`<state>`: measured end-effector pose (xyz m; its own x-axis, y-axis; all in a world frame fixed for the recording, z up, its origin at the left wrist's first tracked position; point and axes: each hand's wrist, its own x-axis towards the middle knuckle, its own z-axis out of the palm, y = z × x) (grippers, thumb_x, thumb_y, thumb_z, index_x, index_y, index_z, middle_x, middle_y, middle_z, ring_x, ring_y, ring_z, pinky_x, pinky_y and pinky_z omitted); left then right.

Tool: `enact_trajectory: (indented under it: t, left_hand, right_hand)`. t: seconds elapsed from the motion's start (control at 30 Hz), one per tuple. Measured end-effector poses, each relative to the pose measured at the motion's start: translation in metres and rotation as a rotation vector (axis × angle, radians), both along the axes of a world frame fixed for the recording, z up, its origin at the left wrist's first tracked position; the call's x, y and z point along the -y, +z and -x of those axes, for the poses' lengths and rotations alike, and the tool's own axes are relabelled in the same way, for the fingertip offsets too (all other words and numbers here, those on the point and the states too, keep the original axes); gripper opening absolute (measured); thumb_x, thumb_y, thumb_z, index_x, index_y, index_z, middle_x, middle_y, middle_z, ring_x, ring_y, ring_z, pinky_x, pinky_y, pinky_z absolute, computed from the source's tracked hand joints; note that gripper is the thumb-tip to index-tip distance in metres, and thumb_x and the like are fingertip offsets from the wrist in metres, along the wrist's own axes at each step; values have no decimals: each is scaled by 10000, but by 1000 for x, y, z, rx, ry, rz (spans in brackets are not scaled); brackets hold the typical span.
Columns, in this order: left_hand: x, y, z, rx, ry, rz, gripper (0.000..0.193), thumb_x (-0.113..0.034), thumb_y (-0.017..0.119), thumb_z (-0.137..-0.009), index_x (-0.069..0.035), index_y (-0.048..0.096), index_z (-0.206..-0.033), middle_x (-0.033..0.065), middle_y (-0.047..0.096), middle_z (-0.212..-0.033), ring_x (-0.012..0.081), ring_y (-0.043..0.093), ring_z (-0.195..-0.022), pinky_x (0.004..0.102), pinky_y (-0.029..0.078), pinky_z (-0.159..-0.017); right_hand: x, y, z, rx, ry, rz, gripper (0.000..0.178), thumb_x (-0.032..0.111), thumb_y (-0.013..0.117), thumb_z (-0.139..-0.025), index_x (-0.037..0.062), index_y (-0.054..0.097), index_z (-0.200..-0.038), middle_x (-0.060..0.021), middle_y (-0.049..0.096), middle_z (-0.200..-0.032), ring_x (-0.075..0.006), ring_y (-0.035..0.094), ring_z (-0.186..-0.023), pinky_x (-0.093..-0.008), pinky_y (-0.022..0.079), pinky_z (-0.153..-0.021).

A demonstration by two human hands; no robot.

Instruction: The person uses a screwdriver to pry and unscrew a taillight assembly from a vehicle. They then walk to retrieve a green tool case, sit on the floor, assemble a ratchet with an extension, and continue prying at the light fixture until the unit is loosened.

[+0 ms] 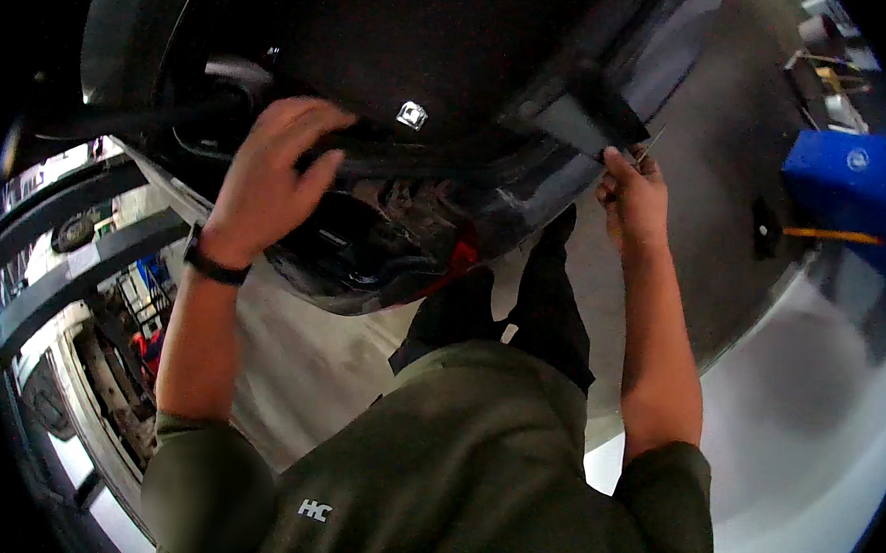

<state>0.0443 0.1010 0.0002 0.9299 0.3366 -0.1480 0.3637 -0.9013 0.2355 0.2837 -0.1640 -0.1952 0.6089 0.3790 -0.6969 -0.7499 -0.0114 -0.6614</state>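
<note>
My right hand [630, 194] pinches the near corner of a thin flat rectangular piece [576, 128], grey on its face with a black band along one side. It is held over the dark car's rear edge; its exact kind I cannot make out. My left hand [284, 163], a dark band round the wrist, hovers with fingers spread over the left part of the open boot. No object shows in that hand. A shiny metal latch [411, 115] sits on the dark boot area between the hands. Below it is the uncovered rear of the car [396, 209], dirty and dark.
A red lamp part [462, 250] sits at the car's rear corner, close to my legs. Blue bin [839, 182] and an orange-handled tool [831, 235] stand at the right. Dark lift beams [94, 243] and another vehicle body [107, 369] are at the left.
</note>
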Motion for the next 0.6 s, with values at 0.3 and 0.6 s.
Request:
enact_trajectory:
  t: [0.3,0.6]
  left_hand:
    - [18,-20,50,123,153,-166,264,-164,656,-870,-62,736,-1099,122,707,-1251,332,610,-1272,537,379,-1168]
    - [12,-27,42,201,122,-109,281,-74,593,-844,-59,737,-1085,114,727,-1226,329,629,-1258,525,400,-1157]
  right_hand:
    - [-124,-93,-11,117,309,-71,570,102,671,-962,6,476,-1489,-66,630,-908,-154,581,-758,-332,491,-631]
    - [-251,-143,11,524,593,64,468,152,648,-960,3,566,-1396,-87,676,-986,-180,635,-860,-343,533,-782]
